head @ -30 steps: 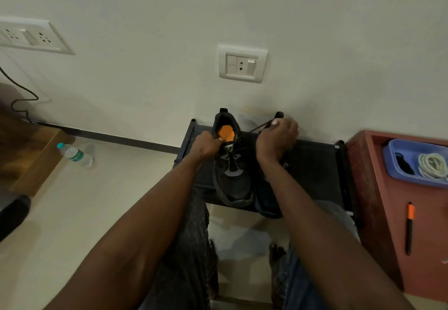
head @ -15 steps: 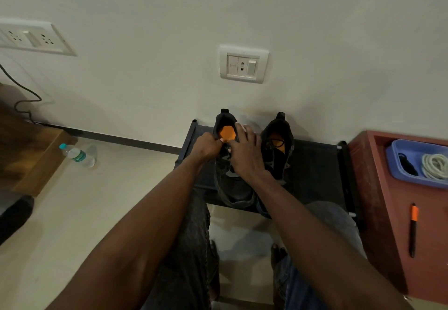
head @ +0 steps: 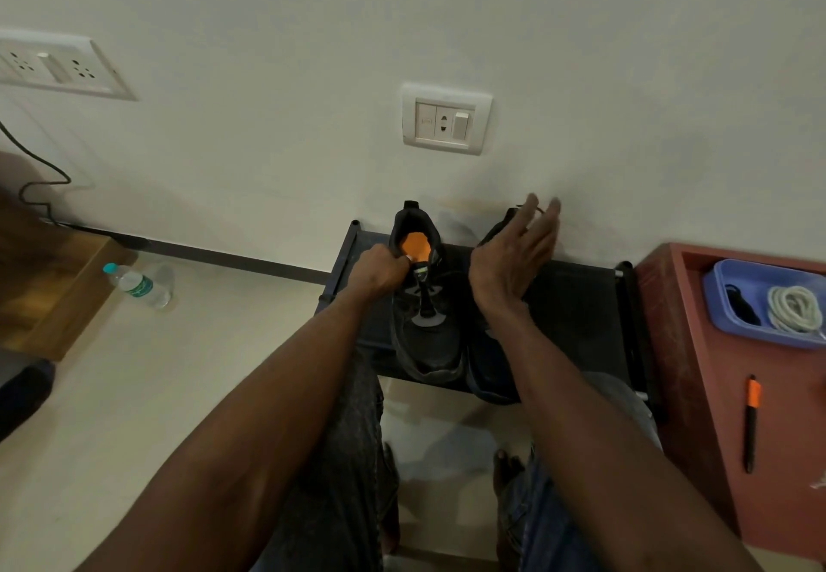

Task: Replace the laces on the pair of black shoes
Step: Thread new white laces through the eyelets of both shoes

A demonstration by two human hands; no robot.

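Your two black shoes (head: pixel 427 325) sit side by side, touching, on the black rack (head: pixel 576 303), whose right half gives a hand bare surface to pass over. The wall (head: pixel 447 13) stands just behind the heels, blocking any reach past them, and the red cabinet (head: pixel 679 348) closes off the rack's right end. Left of the rack the floor (head: pixel 134 370) lies free up to the water bottle (head: pixel 138 284).

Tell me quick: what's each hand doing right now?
Left hand: grips the collar of the left shoe.
Right hand: open, fingers straight, holding nothing visible.
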